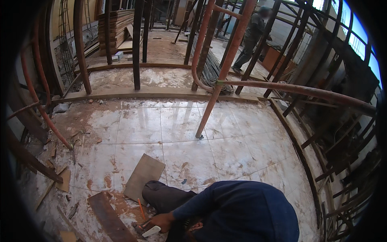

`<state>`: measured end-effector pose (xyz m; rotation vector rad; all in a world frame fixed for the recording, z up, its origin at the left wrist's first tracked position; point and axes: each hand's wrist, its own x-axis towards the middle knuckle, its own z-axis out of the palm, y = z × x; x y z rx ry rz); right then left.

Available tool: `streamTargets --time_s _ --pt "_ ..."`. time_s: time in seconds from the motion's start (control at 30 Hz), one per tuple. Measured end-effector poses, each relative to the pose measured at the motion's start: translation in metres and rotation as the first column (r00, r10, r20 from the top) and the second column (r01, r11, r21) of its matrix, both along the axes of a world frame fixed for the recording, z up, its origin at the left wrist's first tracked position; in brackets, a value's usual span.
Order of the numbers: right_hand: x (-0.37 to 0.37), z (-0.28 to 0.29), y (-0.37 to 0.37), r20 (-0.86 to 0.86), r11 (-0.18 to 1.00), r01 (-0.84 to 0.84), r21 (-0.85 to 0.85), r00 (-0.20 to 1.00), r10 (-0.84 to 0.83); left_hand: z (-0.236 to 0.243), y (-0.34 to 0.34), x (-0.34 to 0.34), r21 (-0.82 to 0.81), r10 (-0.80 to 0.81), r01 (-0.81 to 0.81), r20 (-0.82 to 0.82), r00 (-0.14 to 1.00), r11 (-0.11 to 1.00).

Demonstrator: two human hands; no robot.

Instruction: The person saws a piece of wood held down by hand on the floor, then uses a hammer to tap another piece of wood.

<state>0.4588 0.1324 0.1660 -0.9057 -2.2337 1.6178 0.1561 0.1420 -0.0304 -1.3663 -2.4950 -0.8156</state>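
Note:
From the lower middle, my right arm in a dark blue sleeve reaches left over my bent leg in dark trousers. My right hand is closed around a hand tool with a pale handle; its exact kind is hard to make out. Just beyond the hand, a thin orange stick leans up from the dirty floor. A dark brown board lies left of the tool. Past my knee lies a flat tan board, close against it. My left hand does not show; my sleeve and body cover that area.
White floor tiles carry reddish dirt. A rust-red metal frame stands ahead, one leg on the tiles. Dark upright posts rise behind a low timber rail. Wood scraps lie left. Far right of centre, a person stands near stacked rods.

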Motion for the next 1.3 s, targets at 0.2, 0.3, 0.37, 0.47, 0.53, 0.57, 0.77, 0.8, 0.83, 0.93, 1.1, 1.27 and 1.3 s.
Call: streamTargets --time_s 0.2,0.3,0.37,0.47,0.53,0.57,0.77,0.8,0.83,0.93,1.1,1.27,1.3 --pt "-0.001 0.037 0.006 0.146 0.997 -0.066 -0.047 0.987 0.072 -0.054 -0.041 -0.052 0.221 -0.027 0.024 0.013 1.000 0.975" --pt "0.018 0.020 0.009 0.056 0.973 -0.019 0.229 0.998 0.007 -0.049 -0.035 -0.066 -0.179 0.116 -0.083 0.182 0.976 0.980" --pt "0.018 0.039 0.017 0.037 0.993 0.017 0.116 0.999 -0.021 0.014 -0.017 -0.059 -0.550 0.386 -0.147 0.350 0.853 0.822" --pt "0.006 0.044 0.018 -0.019 0.998 0.064 0.023 0.998 -0.064 0.091 -0.014 -0.076 -0.408 0.455 -0.370 0.132 0.881 0.835" --pt "0.006 0.050 0.017 0.036 0.993 0.117 -0.030 0.993 -0.115 0.112 -0.003 -0.054 -0.428 0.361 -0.390 -0.151 0.920 0.816" --pt "-0.004 0.053 0.014 0.025 0.995 0.091 -0.043 0.996 -0.090 0.115 -0.016 -0.063 -0.479 0.276 -0.261 -0.041 0.960 0.838" --pt "-0.040 0.073 -0.014 -0.007 0.997 -0.066 -0.026 0.998 0.066 0.095 -0.074 -0.041 -0.836 0.199 0.167 0.310 0.930 0.522" --pt "-0.043 0.077 -0.019 0.020 0.996 -0.065 -0.059 0.998 0.066 0.065 -0.081 -0.039 -0.763 0.187 0.136 0.321 0.929 0.631" --pt "-0.037 0.071 -0.012 0.069 0.999 -0.018 -0.035 0.997 0.020 0.081 -0.061 -0.025 -0.700 0.123 0.195 0.376 0.918 0.687" --pt "-0.032 0.063 -0.006 -0.020 1.000 -0.024 0.009 1.000 0.024 0.099 -0.080 -0.013 -0.518 0.066 0.125 0.334 0.940 0.846" --pt "-0.027 0.077 0.015 0.192 0.966 -0.127 -0.227 0.966 0.172 0.108 -0.167 0.041 -0.363 0.257 -0.197 0.127 0.958 0.911" --pt "-0.034 0.020 0.132 0.335 0.610 0.305 -0.732 0.940 -0.068 0.140 -0.206 0.087 -0.168 0.283 -0.234 0.406 0.869 0.958" --pt "-0.048 0.028 0.125 0.187 0.887 0.101 -0.450 0.982 -0.017 0.140 -0.197 0.082 -0.146 0.263 -0.222 0.406 0.875 0.964"
